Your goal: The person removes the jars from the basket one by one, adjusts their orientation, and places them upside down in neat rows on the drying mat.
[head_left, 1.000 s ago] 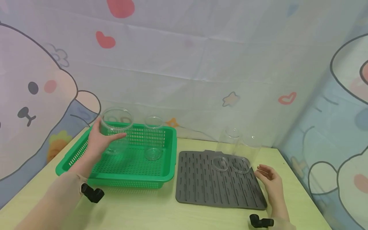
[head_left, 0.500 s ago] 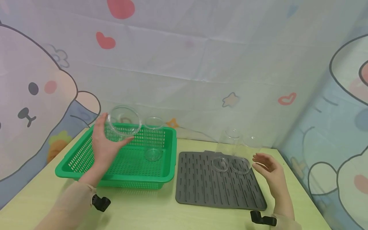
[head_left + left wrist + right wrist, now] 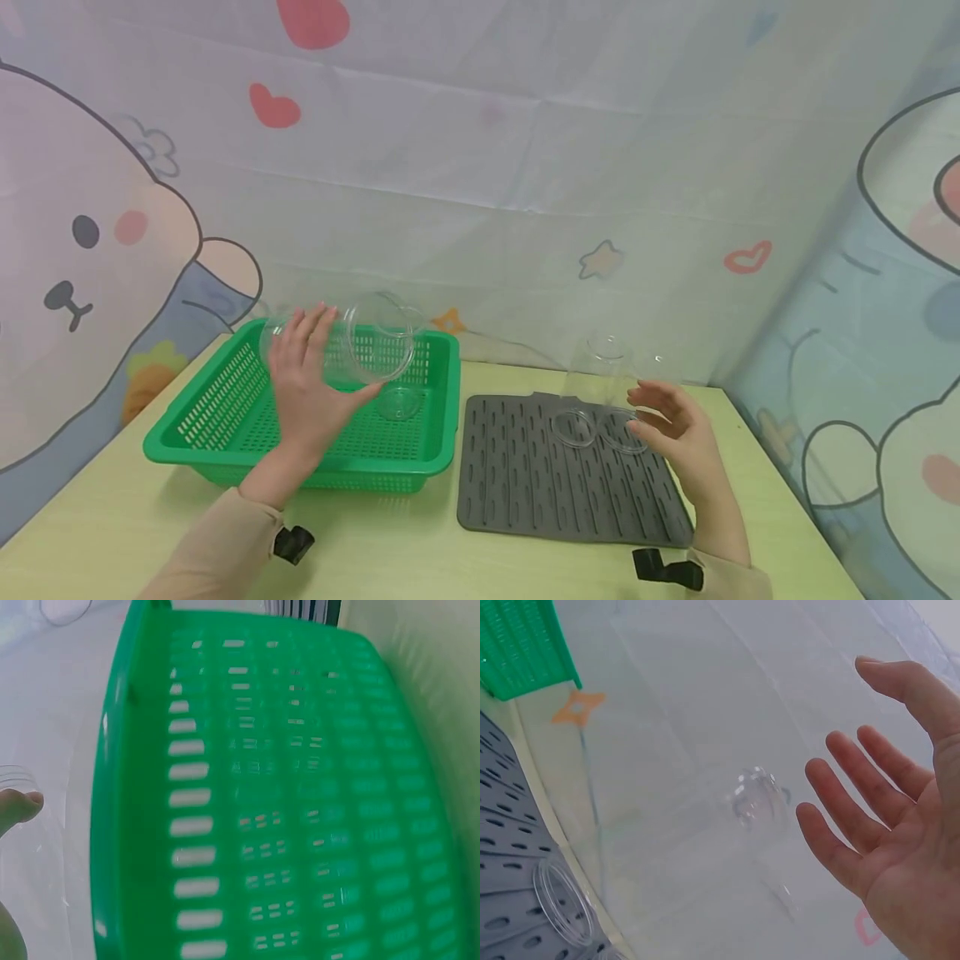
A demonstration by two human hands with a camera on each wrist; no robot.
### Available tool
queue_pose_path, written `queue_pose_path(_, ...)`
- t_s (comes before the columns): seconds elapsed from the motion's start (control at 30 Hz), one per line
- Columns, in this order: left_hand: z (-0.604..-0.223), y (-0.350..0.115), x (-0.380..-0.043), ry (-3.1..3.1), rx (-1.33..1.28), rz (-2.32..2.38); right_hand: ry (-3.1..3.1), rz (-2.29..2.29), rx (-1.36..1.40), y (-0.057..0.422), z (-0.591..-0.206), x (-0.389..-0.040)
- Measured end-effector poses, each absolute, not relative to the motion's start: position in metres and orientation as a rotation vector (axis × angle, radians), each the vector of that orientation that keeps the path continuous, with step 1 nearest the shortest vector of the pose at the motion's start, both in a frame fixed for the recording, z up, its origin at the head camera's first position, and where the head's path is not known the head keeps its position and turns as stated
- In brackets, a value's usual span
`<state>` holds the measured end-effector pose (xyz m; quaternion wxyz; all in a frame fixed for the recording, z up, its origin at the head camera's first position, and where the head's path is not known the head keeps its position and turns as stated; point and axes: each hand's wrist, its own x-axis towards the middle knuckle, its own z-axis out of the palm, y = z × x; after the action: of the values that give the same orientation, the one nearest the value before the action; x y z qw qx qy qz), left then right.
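Note:
My left hand point(image 3: 307, 396) grips a clear drinking glass point(image 3: 378, 346) above the green basket point(image 3: 435, 450), fingers over its far side and thumb near the rim. The glass lies tilted sideways, its mouth facing right. Behind it, a second clear glass point(image 3: 400, 404) stands in the basket, partly overlapped. At the left wrist view's edge, only a thumb tip point(image 3: 22, 806) and a bit of hand show. My right hand point(image 3: 678, 433) hovers beside two clear glasses, left point(image 3: 575, 427) and right point(image 3: 621, 433), standing on the grey mat. Its fingers are loosely bent and hold nothing.
The grey ribbed drying mat point(image 3: 525, 492) lies right of the basket on the pale yellow table point(image 3: 390, 550). Close behind the table hangs a printed cloth point(image 3: 480, 167). The basket's slotted wall fills most of the left wrist view.
My left hand has moved right and turned the glass from upright onto its side, mouth to the right. My right hand has shifted left and up, closer to the glasses on the mat.

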<state>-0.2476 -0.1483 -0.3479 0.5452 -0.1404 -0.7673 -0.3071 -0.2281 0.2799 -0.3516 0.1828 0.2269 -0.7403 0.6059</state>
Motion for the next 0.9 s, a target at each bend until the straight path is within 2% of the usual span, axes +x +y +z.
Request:
queue_pose_path(0.37,-0.352,-0.118,-0.245,-1.776,-0.407,-0.641,-2.217,1.620,0.646,0.241,-0.342,-0.225)
queue_pose_path(0.9,-0.351,-0.073,-0.238,-1.682,-0.462,-0.444,-2.385,1.556,0.836,0.187,-0.346,-0.220)
